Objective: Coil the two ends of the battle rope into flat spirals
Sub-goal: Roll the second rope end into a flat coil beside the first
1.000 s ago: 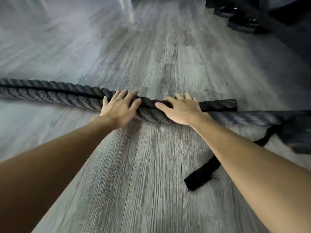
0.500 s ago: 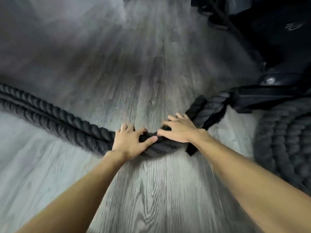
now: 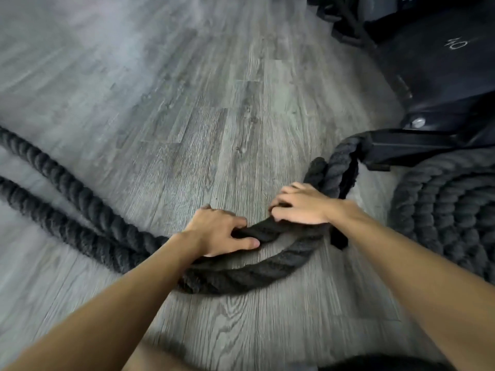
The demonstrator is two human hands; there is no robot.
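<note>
A thick black battle rope (image 3: 67,199) lies on the grey wood floor, two strands running in from the left. Its near strand bends in a curve (image 3: 257,274) below my hands. My left hand (image 3: 217,231) and my right hand (image 3: 300,204) both grip the smooth black end sleeve (image 3: 259,231) of the rope, which arches between them. Behind my right hand, two rope strands (image 3: 334,172) lead up toward a black frame. At the right edge lies a flat spiral (image 3: 450,210) of coiled rope.
A black gym machine with a metal base bar (image 3: 417,148) and a dark plate (image 3: 434,65) stands at the upper right, next to the flat spiral. Grey plank floor (image 3: 187,103) stretches to the left and far side.
The straight rope has been bent into a curve. My hands have pulled the end sleeve round toward me and to the right; the view has swung right, showing the coiled spiral and the machine.
</note>
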